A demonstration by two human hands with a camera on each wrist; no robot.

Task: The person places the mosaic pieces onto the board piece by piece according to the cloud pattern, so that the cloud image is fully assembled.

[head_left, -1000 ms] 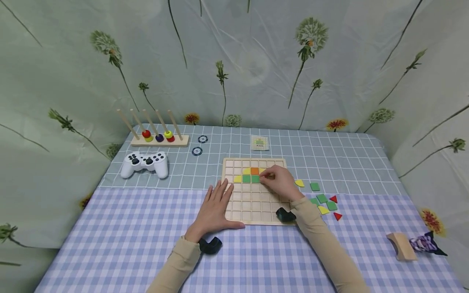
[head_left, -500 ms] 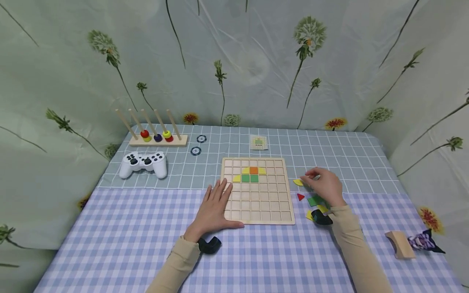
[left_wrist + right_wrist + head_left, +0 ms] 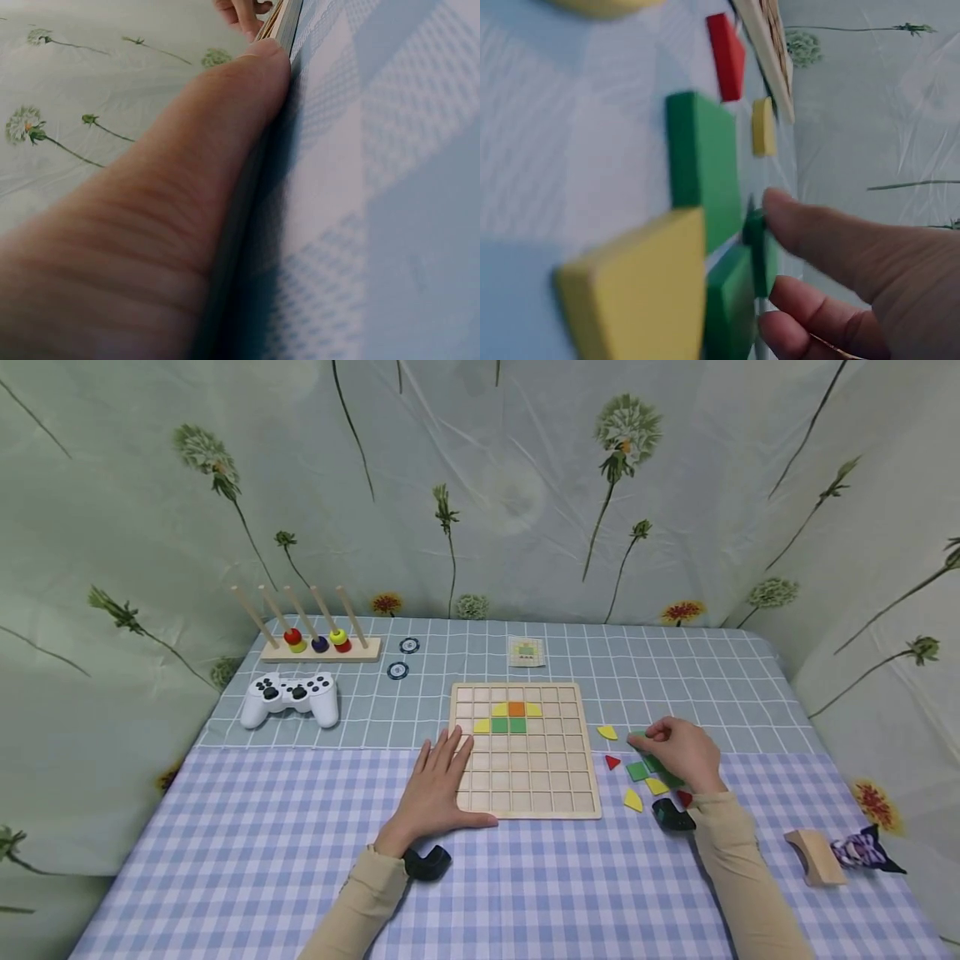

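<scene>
My left hand [image 3: 435, 785] lies with fingers spread over the left edge of a wooden grid board [image 3: 555, 777], its thumb along the front edge. In the board's upper cells sit an orange square tile [image 3: 516, 709], two green square tiles [image 3: 508, 725] and several yellow tiles [image 3: 482, 726]. Right of the board, my right hand [image 3: 686, 756] pinches a green square tile [image 3: 761, 255] between thumb and fingers. Around it lie other green tiles [image 3: 705, 165], a yellow tile [image 3: 641, 292] and a red triangle [image 3: 726, 56], some partly under the hand in the head view.
A pattern card [image 3: 527, 652] lies behind the board. At the back left are a peg stand with coloured beads [image 3: 322, 652], a white game controller [image 3: 290, 697] and two round chips [image 3: 398, 670]. A wooden arch block [image 3: 817, 857] and a small purple patterned object [image 3: 862, 850] lie far right.
My right hand has left the board, uncovering the yellow tile right of the orange one, and moved right to the loose tiles, where it has taken hold of a green tile. The left hand stays put.
</scene>
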